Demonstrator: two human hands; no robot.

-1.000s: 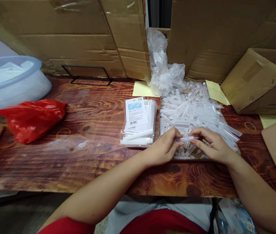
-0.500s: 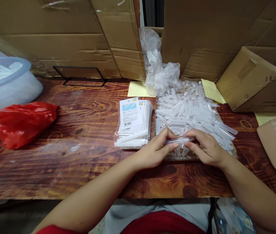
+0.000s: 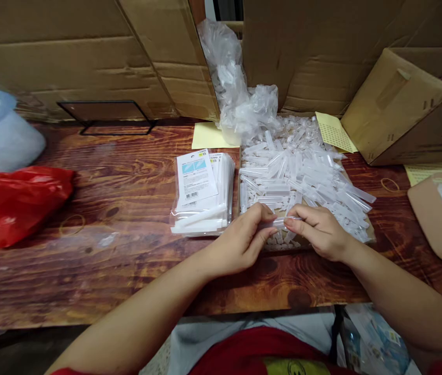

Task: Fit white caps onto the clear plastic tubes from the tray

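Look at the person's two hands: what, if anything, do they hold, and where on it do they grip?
Both hands pinch one small clear plastic tube: the left hand at its left end, the right hand at its right end.

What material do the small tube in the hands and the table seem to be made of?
Small tube: probably clear plastic, glossy; the fingers show through it. Table: wood or a wood-look laminate, shiny; grain and knots are visible with soft reflections.

My arms [image 3: 158, 312] are bare to short red sleeves at 7 and 5 o'clock; a red shirt [image 3: 244, 354] with yellow print over grey at 6 o'clock.
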